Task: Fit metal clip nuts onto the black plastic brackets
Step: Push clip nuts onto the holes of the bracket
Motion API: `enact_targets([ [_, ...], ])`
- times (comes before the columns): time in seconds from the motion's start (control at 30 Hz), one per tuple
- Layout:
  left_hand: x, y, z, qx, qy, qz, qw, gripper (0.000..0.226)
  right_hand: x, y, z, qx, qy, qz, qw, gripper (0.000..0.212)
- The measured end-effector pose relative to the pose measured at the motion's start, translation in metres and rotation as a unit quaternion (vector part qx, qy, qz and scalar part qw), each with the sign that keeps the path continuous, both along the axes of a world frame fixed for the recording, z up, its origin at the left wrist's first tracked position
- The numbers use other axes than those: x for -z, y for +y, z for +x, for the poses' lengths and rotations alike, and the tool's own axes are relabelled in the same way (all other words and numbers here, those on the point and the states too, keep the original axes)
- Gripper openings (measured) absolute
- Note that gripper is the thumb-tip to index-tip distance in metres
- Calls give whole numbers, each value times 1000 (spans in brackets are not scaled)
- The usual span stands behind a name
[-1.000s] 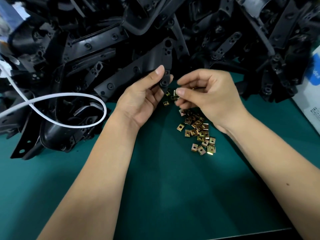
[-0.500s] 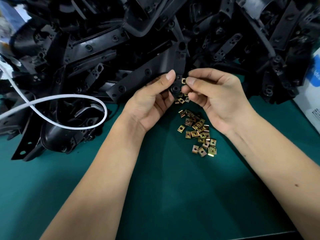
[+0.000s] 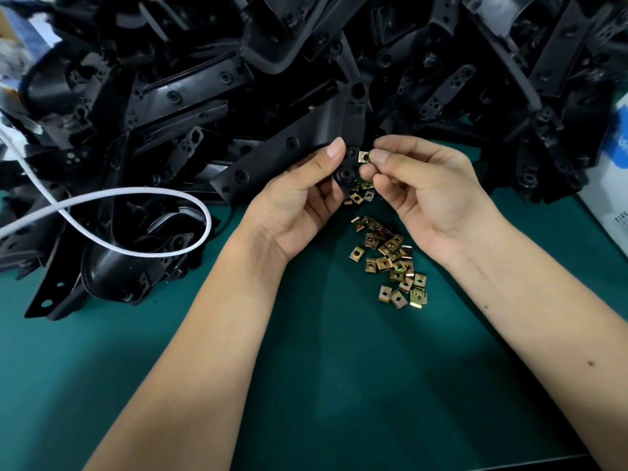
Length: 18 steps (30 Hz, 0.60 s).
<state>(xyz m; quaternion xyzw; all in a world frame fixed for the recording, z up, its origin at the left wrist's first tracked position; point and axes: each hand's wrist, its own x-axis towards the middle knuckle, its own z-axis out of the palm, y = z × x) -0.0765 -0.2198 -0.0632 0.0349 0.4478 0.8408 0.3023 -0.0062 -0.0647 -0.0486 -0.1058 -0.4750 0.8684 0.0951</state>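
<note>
Above the green mat (image 3: 306, 385), my left hand (image 3: 299, 202) grips a black plastic bracket (image 3: 272, 158) while my right hand (image 3: 424, 192) pinches a clip nut (image 3: 363, 157) just beside its tab; loose clip nuts (image 3: 390, 256) lie below.

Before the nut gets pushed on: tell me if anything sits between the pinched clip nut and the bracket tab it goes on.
Nothing visible does. The right hand pinches the clip nut right beside the bracket held by the left hand, with only a narrow gap between them.
</note>
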Motion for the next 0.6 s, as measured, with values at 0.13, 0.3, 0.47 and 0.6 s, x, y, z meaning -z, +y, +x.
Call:
enact_targets([
  [0.13, -2, 0, 2, 4, 1, 0, 1000, 5, 0, -1, 0, -2, -9, -36, 999, 9],
  [0.3, -2, 1, 3, -5, -10, 8, 1000, 6, 1, -3, -1, -3, -12, -57, 998, 9],
  [0.47, -3, 2, 3, -7, -12, -3, 1000, 6, 2, -3, -1, 4, -7, -57, 998, 10],
  [0.6, -3, 3, 3, -11, -13, -1, 1000, 5, 2, -4, -1, 8, -4, -49, 999, 10],
])
